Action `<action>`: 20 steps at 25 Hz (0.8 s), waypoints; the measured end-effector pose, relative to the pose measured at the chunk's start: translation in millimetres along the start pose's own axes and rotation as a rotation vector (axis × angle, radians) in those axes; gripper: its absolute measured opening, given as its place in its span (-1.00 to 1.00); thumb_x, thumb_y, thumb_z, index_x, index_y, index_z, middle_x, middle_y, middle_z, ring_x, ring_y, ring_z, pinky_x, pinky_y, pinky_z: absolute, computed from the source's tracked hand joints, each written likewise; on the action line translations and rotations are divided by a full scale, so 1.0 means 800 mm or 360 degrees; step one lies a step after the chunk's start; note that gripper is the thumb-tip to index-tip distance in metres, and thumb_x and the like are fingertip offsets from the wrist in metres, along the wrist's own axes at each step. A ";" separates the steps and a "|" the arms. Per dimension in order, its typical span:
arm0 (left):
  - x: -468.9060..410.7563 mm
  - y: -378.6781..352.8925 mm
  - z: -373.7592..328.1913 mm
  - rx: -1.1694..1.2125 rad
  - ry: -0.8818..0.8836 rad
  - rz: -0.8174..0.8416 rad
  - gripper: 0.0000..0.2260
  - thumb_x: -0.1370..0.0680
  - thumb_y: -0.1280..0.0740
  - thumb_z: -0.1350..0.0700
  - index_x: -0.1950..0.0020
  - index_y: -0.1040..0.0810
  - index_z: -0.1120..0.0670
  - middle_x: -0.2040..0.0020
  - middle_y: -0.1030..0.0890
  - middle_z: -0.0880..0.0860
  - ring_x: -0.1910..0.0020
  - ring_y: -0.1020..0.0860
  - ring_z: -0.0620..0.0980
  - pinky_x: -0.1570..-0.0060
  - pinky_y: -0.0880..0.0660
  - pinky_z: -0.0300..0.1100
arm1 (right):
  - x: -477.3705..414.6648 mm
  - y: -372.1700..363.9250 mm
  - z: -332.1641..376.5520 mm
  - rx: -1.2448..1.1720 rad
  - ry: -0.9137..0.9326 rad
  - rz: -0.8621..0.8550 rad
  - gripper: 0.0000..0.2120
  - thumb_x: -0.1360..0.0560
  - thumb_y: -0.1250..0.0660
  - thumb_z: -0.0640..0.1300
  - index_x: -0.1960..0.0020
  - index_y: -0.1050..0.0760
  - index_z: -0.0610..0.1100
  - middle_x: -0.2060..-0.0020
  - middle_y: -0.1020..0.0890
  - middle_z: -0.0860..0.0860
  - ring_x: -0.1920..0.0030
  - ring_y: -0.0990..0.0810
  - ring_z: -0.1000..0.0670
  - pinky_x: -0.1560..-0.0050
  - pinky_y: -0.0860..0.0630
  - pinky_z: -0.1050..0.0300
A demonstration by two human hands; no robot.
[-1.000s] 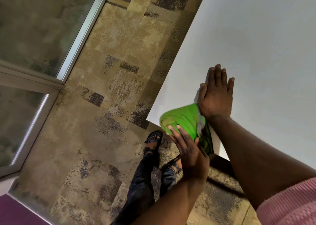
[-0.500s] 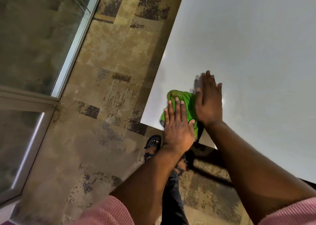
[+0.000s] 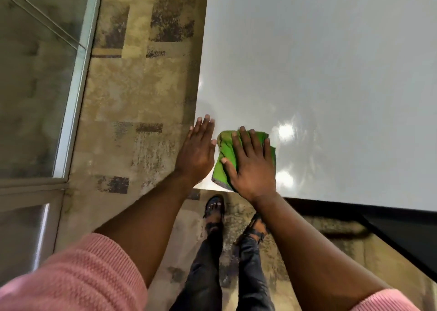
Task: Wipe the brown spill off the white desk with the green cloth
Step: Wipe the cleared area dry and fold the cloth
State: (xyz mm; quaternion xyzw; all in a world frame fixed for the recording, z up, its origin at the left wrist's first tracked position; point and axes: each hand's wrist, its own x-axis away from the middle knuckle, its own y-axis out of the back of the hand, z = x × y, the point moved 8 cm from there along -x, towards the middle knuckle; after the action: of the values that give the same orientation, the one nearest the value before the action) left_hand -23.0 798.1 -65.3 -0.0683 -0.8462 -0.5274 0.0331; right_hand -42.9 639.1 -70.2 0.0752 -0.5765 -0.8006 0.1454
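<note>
The green cloth (image 3: 224,154) lies folded on the near left corner of the white desk (image 3: 319,62). My right hand (image 3: 253,166) presses flat on top of it, fingers spread. My left hand (image 3: 197,153) rests flat and open at the desk's left edge, just left of the cloth, holding nothing. The cloth's far left corner looks brownish. No brown spill shows on the bare desk; wet shiny streaks (image 3: 286,133) lie to the right of the cloth.
Patterned beige carpet (image 3: 142,85) runs along the desk's left side. A glass wall with a metal frame (image 3: 78,78) stands further left. My legs and sandalled feet (image 3: 214,207) are below the desk's front edge, beside a dark panel (image 3: 402,235).
My right hand moved from the bare desk onto the cloth. My left hand came off the cloth and settled at the desk's left edge. The view swung more squarely onto the desk.
</note>
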 end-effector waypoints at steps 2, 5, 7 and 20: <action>-0.006 -0.005 0.007 -0.0018 -0.0073 0.0013 -0.52 -0.74 -0.06 0.09 -0.66 -0.14 0.16 -0.68 -0.11 0.12 -0.68 -0.02 0.09 -0.62 -0.06 0.15 | 0.014 -0.008 0.002 0.0059 -0.0003 -0.0043 -0.30 -0.67 -0.04 0.31 -0.69 -0.12 -0.04 -0.68 -0.15 -0.06 -0.68 -0.05 -0.15 -0.64 0.06 -0.31; -0.004 -0.010 0.005 -0.0065 -0.0103 -0.0028 -0.51 -0.73 -0.04 0.09 -0.66 -0.14 0.18 -0.68 -0.12 0.14 -0.67 -0.03 0.12 -0.63 -0.03 0.13 | 0.043 -0.019 0.012 0.0083 -0.0044 -0.0050 -0.23 -0.65 -0.03 0.36 -0.70 -0.04 -0.06 -0.69 -0.10 -0.09 -0.70 0.02 -0.14 -0.65 0.11 -0.31; -0.005 -0.012 0.003 -0.0115 -0.0108 -0.0031 -0.51 -0.72 -0.04 0.10 -0.65 -0.14 0.19 -0.67 -0.13 0.16 -0.67 -0.04 0.14 -0.63 -0.02 0.15 | 0.058 -0.026 0.019 0.0108 0.0014 0.0003 -0.18 -0.63 -0.04 0.39 -0.71 0.01 -0.07 -0.69 -0.08 -0.10 -0.70 0.04 -0.14 -0.64 0.11 -0.31; -0.008 -0.023 0.019 -0.0229 -0.0176 -0.0151 -0.51 -0.73 0.03 0.07 -0.67 -0.08 0.13 -0.68 -0.11 0.14 -0.68 -0.03 0.10 -0.64 0.11 0.06 | 0.093 -0.002 -0.059 0.0394 0.0462 0.0171 -0.20 -0.63 -0.13 0.35 -0.70 -0.07 -0.09 -0.67 -0.17 -0.12 -0.66 -0.14 -0.19 -0.64 0.01 -0.31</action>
State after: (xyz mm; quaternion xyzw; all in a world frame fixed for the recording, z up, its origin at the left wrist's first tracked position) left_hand -19.5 803.3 -89.0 -0.0592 -0.8089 -0.5833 -0.0436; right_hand -99.9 573.1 -83.8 0.1762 -0.6468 -0.6953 0.2591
